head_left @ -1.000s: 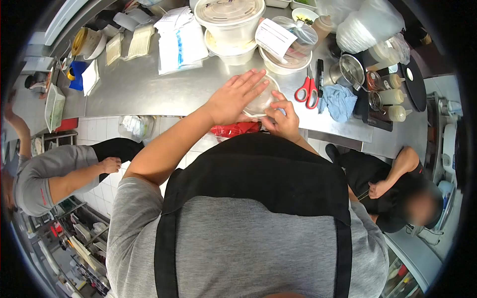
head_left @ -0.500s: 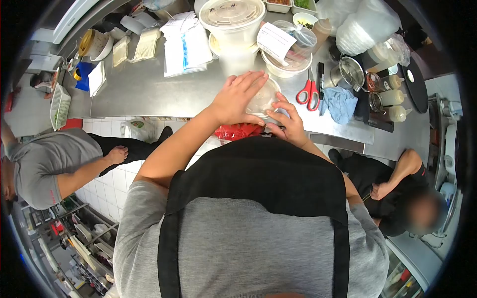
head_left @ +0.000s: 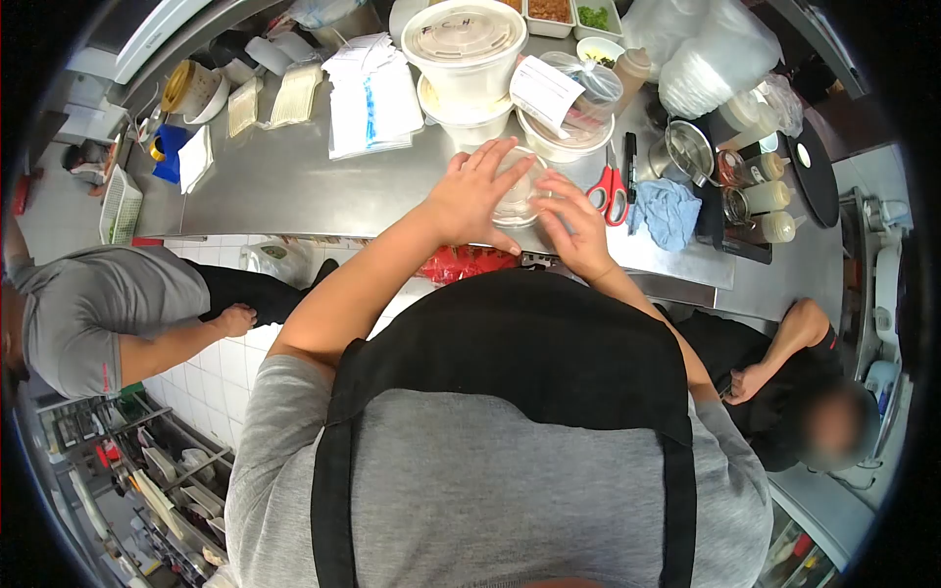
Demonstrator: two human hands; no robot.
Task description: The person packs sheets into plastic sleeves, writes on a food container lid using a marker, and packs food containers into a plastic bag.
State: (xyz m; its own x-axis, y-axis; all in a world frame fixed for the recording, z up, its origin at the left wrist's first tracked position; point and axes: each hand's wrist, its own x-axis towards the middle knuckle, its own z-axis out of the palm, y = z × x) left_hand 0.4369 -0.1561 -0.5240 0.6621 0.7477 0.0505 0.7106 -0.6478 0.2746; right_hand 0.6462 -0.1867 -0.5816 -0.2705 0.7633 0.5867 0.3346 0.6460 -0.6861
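Observation:
A round, clear-lidded container (head_left: 517,196) rests near the front edge of the steel counter (head_left: 294,186). My left hand (head_left: 472,201) lies against its left side, fingers spread over the rim and thumb apart. On the other side my right hand (head_left: 576,227) has its fingers apart, with the fingertips at the lid's right rim. Just right of my right hand are red-handled scissors (head_left: 615,196) and a black marker (head_left: 630,155). Behind the container stand stacked lidded tubs (head_left: 463,49) and a lidded bowl (head_left: 578,137) with a paper label on top.
A blue cloth (head_left: 667,214), a metal pot (head_left: 683,152) and squeeze bottles (head_left: 767,196) stand at the right. Papers (head_left: 372,103) lie at the back left. One person (head_left: 74,314) is at the left, another (head_left: 784,382) at the right.
My left thumb has spread away from the fingers. My right hand's fingers have straightened and loosened at the rim. The person at the left has shifted slightly.

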